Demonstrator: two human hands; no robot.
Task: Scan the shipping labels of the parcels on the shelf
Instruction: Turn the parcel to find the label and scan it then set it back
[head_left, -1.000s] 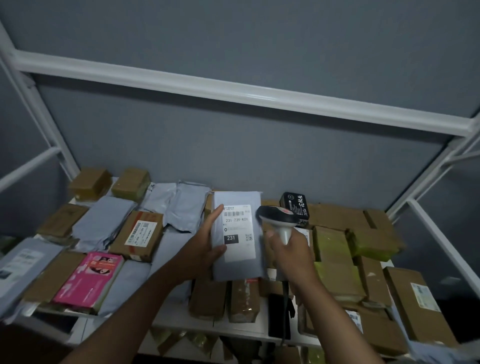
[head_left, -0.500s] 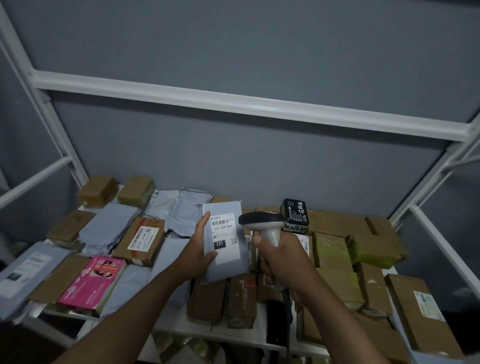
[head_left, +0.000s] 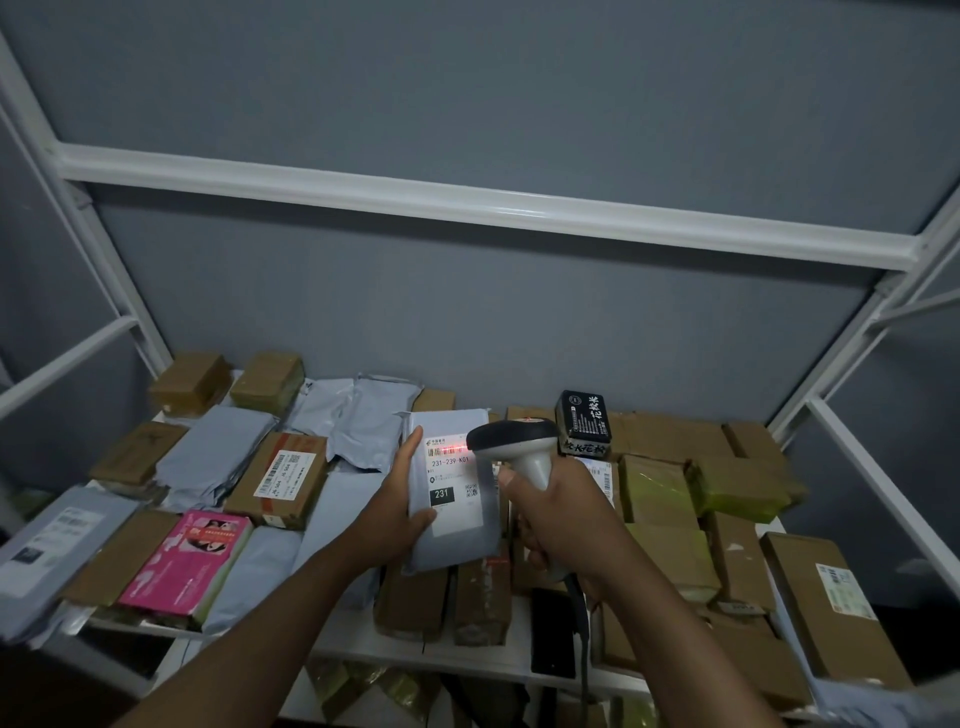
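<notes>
My left hand (head_left: 397, 506) holds a grey mailer parcel (head_left: 452, 540) tilted up above the shelf, thumb on its front and fingers behind its left edge. Its white shipping label (head_left: 454, 480) reads 231-239-K01. My right hand (head_left: 558, 525) grips the handle of a grey barcode scanner (head_left: 514, 441). The scanner head points left at the label from close by. A red scan line glows across the barcode at the label's top.
The white shelf (head_left: 395, 652) is crowded with brown boxes (head_left: 283, 480), grey mailers (head_left: 218, 454), a pink box (head_left: 184, 561) and a black box (head_left: 582, 423). White frame rails (head_left: 467, 205) run overhead and down both sides. A grey wall stands behind.
The scanner has turned left and closed in on the label, and a red scan line now shows on the barcode. My left hand has drawn the parcel slightly lower and nearer.
</notes>
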